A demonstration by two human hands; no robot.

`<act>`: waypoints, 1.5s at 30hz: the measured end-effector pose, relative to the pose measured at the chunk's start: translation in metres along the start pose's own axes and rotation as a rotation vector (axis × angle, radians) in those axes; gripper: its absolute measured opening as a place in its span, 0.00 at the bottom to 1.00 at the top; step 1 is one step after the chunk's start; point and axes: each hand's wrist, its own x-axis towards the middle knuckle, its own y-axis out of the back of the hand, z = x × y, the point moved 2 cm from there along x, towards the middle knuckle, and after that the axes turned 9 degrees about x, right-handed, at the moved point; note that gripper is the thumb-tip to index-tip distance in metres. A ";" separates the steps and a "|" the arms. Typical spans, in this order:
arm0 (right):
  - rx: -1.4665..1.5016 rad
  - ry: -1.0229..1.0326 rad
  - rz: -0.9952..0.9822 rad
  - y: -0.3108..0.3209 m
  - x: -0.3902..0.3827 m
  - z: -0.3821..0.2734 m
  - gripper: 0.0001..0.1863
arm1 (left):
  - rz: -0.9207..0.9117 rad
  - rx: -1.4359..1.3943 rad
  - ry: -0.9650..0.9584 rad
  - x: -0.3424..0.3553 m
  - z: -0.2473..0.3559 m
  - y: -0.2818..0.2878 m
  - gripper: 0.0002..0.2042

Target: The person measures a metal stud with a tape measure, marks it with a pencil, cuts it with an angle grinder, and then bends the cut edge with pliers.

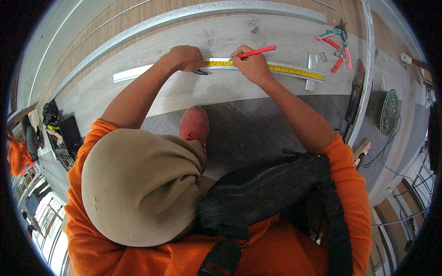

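Note:
A yellow tape measure blade (294, 71) lies stretched along a light metal profile (133, 73) on the pale floorboards. My left hand (185, 58) is closed at the blade's left end, its fingers covering the tape measure's case; a black strap loop pokes out below. In my right hand (252, 66) is a red pencil (263, 50), slanting up to the right. That hand rests over the blade and the profile, and its fingers hide the pencil's tip. A short metal piece (311, 71) lies crosswise at the blade's right end.
Red-and-green snips (338, 34) and other red-handled tools lie at the far right. A long metal channel (184, 13) curves across the back. On the right are a dark elongated power tool (355, 92), a bucket (388, 112) and a cable. My red shoe (194, 123) stands close by.

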 end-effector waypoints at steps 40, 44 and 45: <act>0.431 -0.096 0.195 0.063 0.016 -0.014 0.07 | 0.008 0.015 -0.013 -0.004 0.000 0.004 0.21; 0.390 -0.031 0.264 0.117 0.011 -0.011 0.09 | -0.017 0.020 0.054 -0.004 0.008 0.008 0.20; 0.355 -0.031 0.266 0.130 0.006 -0.011 0.09 | -0.027 -0.020 0.047 -0.008 0.006 0.011 0.19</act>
